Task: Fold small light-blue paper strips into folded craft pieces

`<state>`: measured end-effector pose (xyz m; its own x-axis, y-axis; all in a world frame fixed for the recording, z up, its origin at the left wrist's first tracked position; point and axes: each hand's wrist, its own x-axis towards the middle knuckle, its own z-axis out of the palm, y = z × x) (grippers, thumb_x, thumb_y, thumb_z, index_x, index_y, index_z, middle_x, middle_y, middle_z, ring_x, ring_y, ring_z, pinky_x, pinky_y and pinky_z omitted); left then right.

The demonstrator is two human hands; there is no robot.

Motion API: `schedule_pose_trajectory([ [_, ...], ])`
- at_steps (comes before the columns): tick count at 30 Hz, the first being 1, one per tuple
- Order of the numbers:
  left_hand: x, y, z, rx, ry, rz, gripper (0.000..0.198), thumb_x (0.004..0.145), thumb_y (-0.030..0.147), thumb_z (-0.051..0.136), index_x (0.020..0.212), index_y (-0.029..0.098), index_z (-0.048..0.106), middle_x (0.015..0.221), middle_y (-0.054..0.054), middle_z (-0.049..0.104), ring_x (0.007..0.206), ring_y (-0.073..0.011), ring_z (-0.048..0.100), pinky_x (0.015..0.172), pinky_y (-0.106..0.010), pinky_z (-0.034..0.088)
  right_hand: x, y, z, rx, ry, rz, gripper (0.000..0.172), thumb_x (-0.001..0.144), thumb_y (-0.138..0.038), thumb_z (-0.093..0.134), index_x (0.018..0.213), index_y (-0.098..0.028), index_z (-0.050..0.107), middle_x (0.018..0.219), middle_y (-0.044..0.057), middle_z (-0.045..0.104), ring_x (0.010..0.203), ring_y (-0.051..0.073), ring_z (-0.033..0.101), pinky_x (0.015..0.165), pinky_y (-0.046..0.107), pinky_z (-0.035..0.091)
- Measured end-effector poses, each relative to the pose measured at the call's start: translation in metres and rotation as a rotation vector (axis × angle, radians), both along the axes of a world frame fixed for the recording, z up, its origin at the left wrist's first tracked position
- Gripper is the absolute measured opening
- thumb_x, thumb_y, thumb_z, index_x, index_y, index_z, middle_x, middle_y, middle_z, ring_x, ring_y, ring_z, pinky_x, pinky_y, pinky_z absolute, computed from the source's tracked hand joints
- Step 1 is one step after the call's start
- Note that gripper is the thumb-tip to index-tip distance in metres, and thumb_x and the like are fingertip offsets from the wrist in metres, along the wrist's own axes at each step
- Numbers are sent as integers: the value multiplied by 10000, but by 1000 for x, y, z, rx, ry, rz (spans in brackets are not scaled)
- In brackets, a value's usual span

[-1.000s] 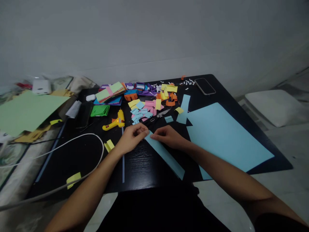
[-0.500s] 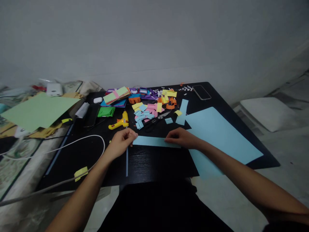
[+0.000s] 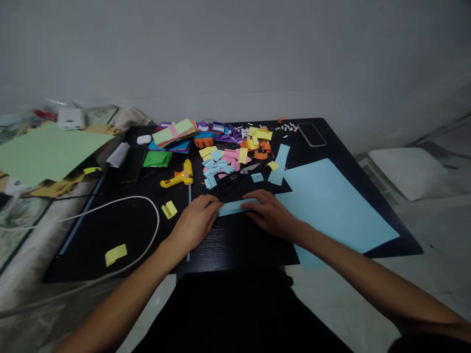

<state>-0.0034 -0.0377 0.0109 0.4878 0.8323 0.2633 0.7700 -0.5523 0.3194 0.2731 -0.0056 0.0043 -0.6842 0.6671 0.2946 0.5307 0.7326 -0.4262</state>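
Observation:
A light blue paper strip (image 3: 232, 208) lies crosswise at the near middle of the black table, its two ends hidden under my hands. My left hand (image 3: 196, 220) is closed on the left end, fingers bent together over it. At the right end my right hand (image 3: 270, 214) grips the strip between thumb and fingers; a fold or shadow runs along the paper there. A glue stick sticks out of the yellow glue gun (image 3: 183, 175), which lies beyond my left hand. Scissors (image 3: 243, 174) rest past the strip, beside a heap of small folded blue paper pieces (image 3: 217, 166).
Large light blue sheets (image 3: 338, 206) cover the table's right side and overhang its front edge. A phone (image 3: 311, 134) lies at the back right. Stacked coloured paper strips (image 3: 175, 132) sit at the back left. A white cable (image 3: 156, 215) loops across the left side.
My hands have come closer together along the blue strip, and less of it shows between them. My left hand has turned palm-down. The camera view has shifted slightly.

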Motion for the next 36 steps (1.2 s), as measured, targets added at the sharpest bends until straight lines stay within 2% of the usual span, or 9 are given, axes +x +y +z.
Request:
schedule_pose_trajectory([
  [3,12,-3,-6,26,46,-92,304,1010,117,551,1275,160,692,1296,-146,710,1139,-292,689,947,-475,587,-2,0,-3,22,0,60,176,1001,-152,638,1128,-173,758,1222,136,738,1148,292,675,973,490,556],
  [6,17,-4,-9,13,104,-126,298,989,97,581,1255,132,711,1319,-155,720,1165,-307,697,957,-483,598,-4,1,-5,39,-41,89,178,1023,-153,599,1081,-152,767,1179,139,754,1105,275,685,934,449,563],
  [15,22,-7,-7,3,169,-124,306,981,40,549,1230,122,708,1316,-164,722,1182,-297,703,993,-477,601,-8,7,0,83,-278,153,215,1024,-66,526,993,-120,732,1065,137,753,943,230,653,824,370,513],
  [20,26,-8,-7,-3,221,-91,297,972,38,564,1228,108,696,1308,-161,718,1144,-307,707,949,-464,612,-6,9,0,101,-288,170,224,1014,-35,521,1044,-116,727,1175,147,748,971,237,656,844,382,523],
  [25,30,-13,-9,37,253,-65,410,969,23,542,1353,123,647,1333,-165,710,1196,-316,691,959,-463,604,-6,7,-1,108,-279,160,237,995,-11,527,1059,-117,729,1193,151,754,996,244,667,867,384,543],
  [29,32,-16,-13,58,268,-70,415,978,11,490,1355,94,642,1375,-190,693,1262,-303,669,991,-438,589,-7,3,-3,129,-256,132,247,994,-4,515,1066,-107,728,1241,150,753,989,252,662,857,397,568],
  [32,32,-19,-17,71,279,-74,444,974,5,463,1379,85,625,1432,-185,667,1304,-307,649,992,-434,591,0,1,-7,148,-210,76,227,1020,-67,530,1068,-116,747,1211,142,777,946,254,650,848,403,585],
  [36,32,-22,-21,79,281,-72,483,953,-9,448,1403,61,607,1465,-190,644,1322,-318,637,1015,-451,588,22,-1,-10,169,-172,-24,247,1058,-169,532,1111,-153,772,1226,116,788,982,270,657,840,423,599],
])
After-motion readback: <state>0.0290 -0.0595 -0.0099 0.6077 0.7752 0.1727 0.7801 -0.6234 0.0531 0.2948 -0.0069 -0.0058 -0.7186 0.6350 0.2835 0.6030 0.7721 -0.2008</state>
